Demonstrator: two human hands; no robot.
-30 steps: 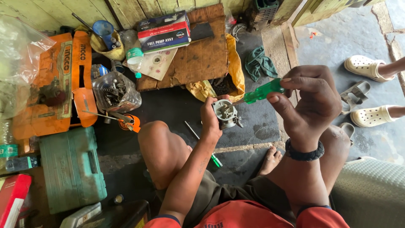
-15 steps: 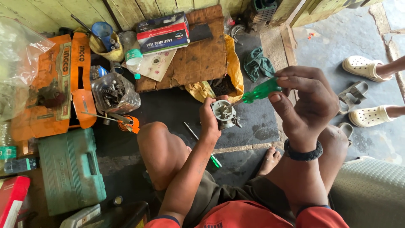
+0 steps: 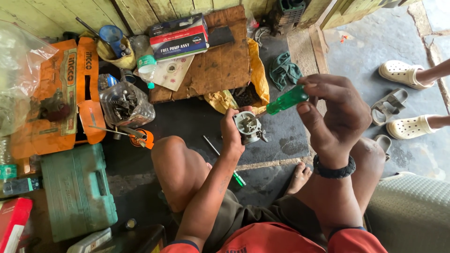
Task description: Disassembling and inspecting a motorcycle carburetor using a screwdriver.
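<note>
Between the person's raised knees, above the dark floor (image 3: 187, 117), a small grey metal carburettor (image 3: 249, 126) was held in the left hand (image 3: 233, 136), whose fingers were clamped round its near side. Its open top faced upward. A screwdriver with a translucent green handle (image 3: 287, 100) was gripped by the right hand (image 3: 335, 119), fingers and thumb closed on the handle's upper end; its shaft ran down-left to the carburettor, the tip hidden against the metal body. On that wrist sat a dark braided band (image 3: 333, 169). On the floor just below the left forearm lay a second, thinner green-handled screwdriver (image 3: 225, 161). Beyond the carburettor lay a crumpled yellow bag (image 3: 255, 70) holding dark metal parts, a brown cardboard sheet (image 3: 218, 65) and a dark green rag (image 3: 284, 71). On the cardboard's far edge rested stacked flat boxes in red, white and black (image 3: 180, 36). To the left stood a clear plastic tub of mixed metal parts (image 3: 125, 105), an orange-handled tool (image 3: 140, 137), an open orange tool case (image 3: 56, 93) and a closed green tool case (image 3: 77, 192). Near the wooden plank wall stood a blue cup (image 3: 112, 35). At the right edge, another person's feet in cream clogs (image 3: 403, 75) stood well apart from the hands, with a grey sandal (image 3: 389, 104) between the clogs.
</note>
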